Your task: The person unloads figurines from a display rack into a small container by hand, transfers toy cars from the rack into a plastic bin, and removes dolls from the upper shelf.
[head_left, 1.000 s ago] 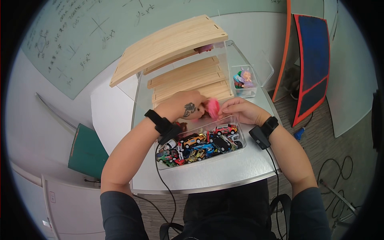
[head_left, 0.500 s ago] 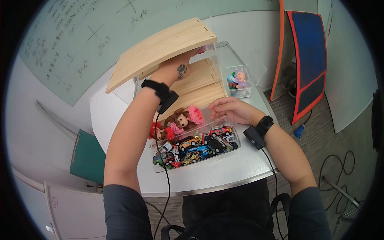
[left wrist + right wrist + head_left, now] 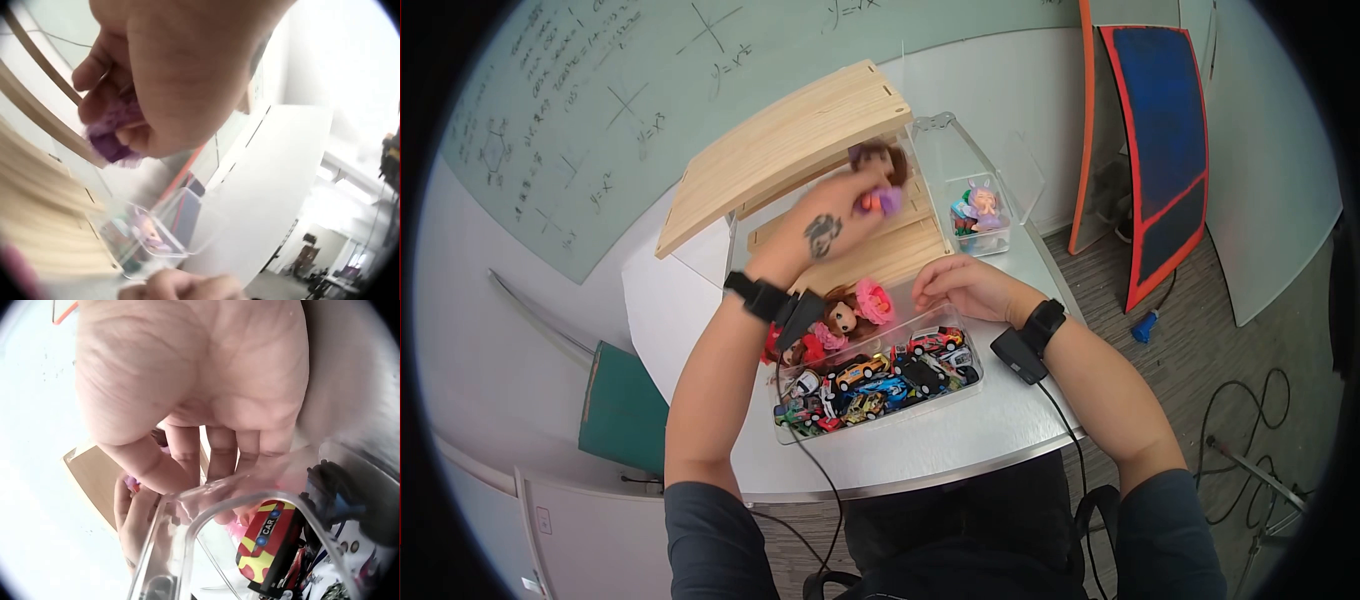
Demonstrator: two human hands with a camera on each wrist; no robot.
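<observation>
My left hand (image 3: pixel 837 218) grips a small doll (image 3: pixel 886 201) with brown hair and a purple outfit, in front of the wooden shelf (image 3: pixel 785 150). In the left wrist view, fingers and thumb close around its purple clothing (image 3: pixel 112 142). My right hand (image 3: pixel 972 286) holds nothing, its fingers loosely bent beside the back right corner of a clear plastic box (image 3: pixel 900 416). Toy cars (image 3: pixel 862 372) fill that box. Behind the box lie a brown-haired doll (image 3: pixel 843 316) with a pink flower (image 3: pixel 874 301) and a doll in red (image 3: pixel 797 348).
A small clear container (image 3: pixel 984 243) with colourful figures (image 3: pixel 980 206) stands right of the shelf. The shelf's top board overhangs the lower boards. Cables (image 3: pixel 825 470) trail from both wrist cameras, the left one across the box. The silvery table's (image 3: pixel 920 470) front edge is close to the person.
My left hand left the pink-flowered doll behind the box, reached under the shelf's top board, and came back out with the purple doll. The right hand stayed near the box corner.
</observation>
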